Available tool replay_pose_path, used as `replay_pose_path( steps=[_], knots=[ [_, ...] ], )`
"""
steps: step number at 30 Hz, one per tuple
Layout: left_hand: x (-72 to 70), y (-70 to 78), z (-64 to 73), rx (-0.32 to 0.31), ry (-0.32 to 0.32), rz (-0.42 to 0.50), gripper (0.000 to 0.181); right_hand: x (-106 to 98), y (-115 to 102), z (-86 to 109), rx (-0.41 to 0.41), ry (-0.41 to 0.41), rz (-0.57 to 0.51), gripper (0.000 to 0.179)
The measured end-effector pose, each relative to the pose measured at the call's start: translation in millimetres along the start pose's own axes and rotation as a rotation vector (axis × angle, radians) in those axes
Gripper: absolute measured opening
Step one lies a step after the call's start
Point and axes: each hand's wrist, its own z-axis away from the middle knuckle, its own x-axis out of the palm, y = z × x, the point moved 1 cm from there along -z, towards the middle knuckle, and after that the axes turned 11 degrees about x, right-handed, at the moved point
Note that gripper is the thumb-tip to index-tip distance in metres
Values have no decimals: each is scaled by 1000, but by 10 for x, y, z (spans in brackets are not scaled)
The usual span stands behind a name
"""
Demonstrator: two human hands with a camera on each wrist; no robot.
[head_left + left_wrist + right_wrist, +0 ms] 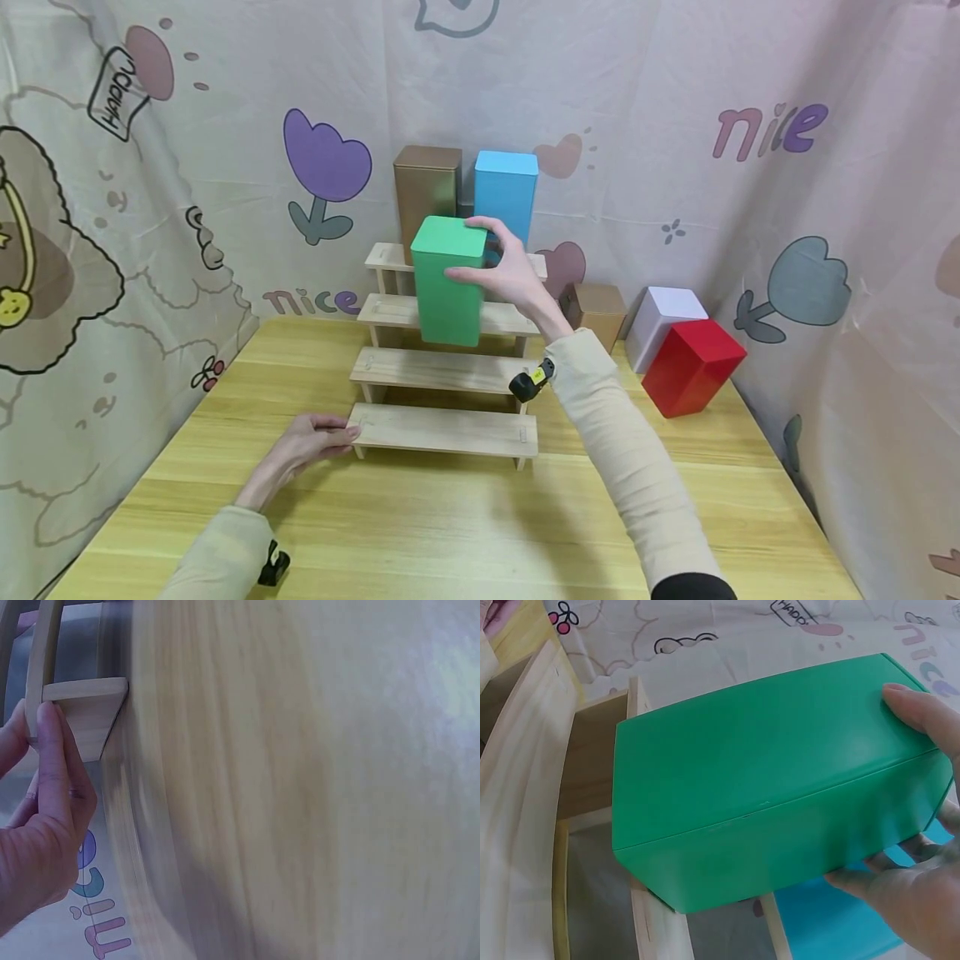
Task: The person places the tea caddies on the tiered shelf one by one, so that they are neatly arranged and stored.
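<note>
A tall green box (447, 283) is in my right hand (513, 271), which grips it near the top with the thumb on one side and the fingers on another. In the head view the box overlaps the second-highest tier of a wooden tiered stand (444, 429). My left hand (307, 446) pinches the left end of the stand's lowest tier; the left wrist view shows the fingertips (48, 712) at the board's edge. On the top tier stand a brown box (426, 185) and a blue box (506, 185), both partly hidden.
Right of the stand, on the wooden table (420, 533), are a smaller tan box (597, 308), a white box (652, 333) and a tilted red box (686, 375). A printed curtain (630, 75) hangs behind and at both sides.
</note>
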Motion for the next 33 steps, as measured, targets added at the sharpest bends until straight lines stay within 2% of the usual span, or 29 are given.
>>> replay_pose_path(
  steps=[13, 21, 33],
  knots=[
    [7, 13, 12, -3, -5, -5, 46, 117, -4, -66, -8, 22, 18, 73],
    [11, 15, 7, 2, 1, -16, 47, 191, 43, -102, -15, 48, -17, 72],
    [16, 19, 8, -1, 2, -27, 53, 292, 66, -94, -82, 140, 1, 74]
  ],
)
